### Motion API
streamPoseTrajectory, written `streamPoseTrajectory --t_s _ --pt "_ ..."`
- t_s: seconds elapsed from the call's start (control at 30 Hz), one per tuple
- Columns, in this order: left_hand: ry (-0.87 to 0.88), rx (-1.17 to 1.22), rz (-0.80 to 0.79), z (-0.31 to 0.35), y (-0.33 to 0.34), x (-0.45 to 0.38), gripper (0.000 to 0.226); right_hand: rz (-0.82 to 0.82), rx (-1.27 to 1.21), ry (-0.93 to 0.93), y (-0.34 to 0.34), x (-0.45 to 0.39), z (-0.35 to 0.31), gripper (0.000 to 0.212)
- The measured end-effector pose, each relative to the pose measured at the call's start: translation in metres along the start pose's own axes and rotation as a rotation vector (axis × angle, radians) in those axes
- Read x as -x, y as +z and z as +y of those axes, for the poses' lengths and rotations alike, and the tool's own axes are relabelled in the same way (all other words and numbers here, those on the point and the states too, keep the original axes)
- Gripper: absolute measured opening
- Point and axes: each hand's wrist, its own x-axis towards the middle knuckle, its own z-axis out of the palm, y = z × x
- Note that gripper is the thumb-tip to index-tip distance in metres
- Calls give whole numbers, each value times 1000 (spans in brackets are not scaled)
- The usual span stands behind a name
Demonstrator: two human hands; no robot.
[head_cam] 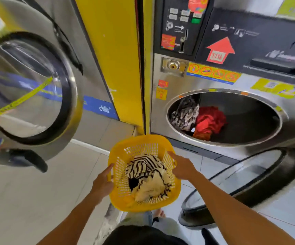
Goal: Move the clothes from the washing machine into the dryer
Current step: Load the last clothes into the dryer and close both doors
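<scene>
Mid-transfer: left hand [102, 183] and right hand [180, 167] each grip the rim of the yellow perforated plastic basket [118, 198] holding striped cream-black clothes [148, 175], just below the open steel drum [249, 119] already holding red and patterned garments [198, 119]; next, probably lift basket to the opening and unload.

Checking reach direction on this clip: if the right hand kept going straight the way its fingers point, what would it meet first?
The right hand, holding the yellow plastic laundry basket by its rim, points up-left. It would likely cross the basket's far rim first, though depth is unclear.

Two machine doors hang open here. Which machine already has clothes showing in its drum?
The machine on the right: a patterned garment and a red garment lie in its drum. The left door shows only glass and reflections.
</scene>
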Motion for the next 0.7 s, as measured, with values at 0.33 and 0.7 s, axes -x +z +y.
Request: streamPoseTrajectory --t_s 0.33,0.7 --pt "-94 154 1 -45 -48 -26 88 -105 79 -29 15 -55 -67 88" --pt "-190 133 101 -57 -73 -81 95 -159 110 13 38 -101 -112 91"
